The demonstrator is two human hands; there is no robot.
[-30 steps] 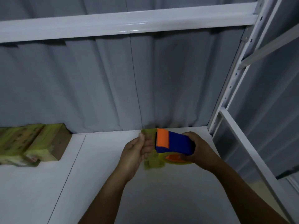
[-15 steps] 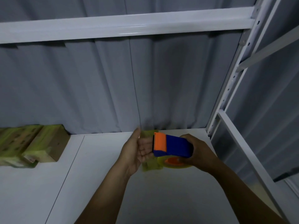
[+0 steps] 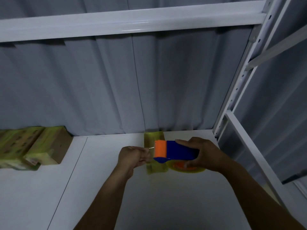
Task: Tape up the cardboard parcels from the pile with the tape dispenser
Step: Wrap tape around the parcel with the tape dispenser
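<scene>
Left hand (image 3: 132,156) has closed, pinching yellowish clear tape (image 3: 150,140); right hand (image 3: 204,155) grips blue-and-orange plastic tape dispenser (image 3: 176,151). Loose tape may fold onto itself.

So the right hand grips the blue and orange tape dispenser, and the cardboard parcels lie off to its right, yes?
Not quite. The head view shows the right hand gripping the blue and orange tape dispenser, but the cardboard parcels lie off to its left, not its right.

tape dispenser (image 3: 176,151): blue, orange head, level | tape (image 3: 156,168): yellowish, drawn out | parcels (image 3: 33,146): yellow-taped, far left
</scene>
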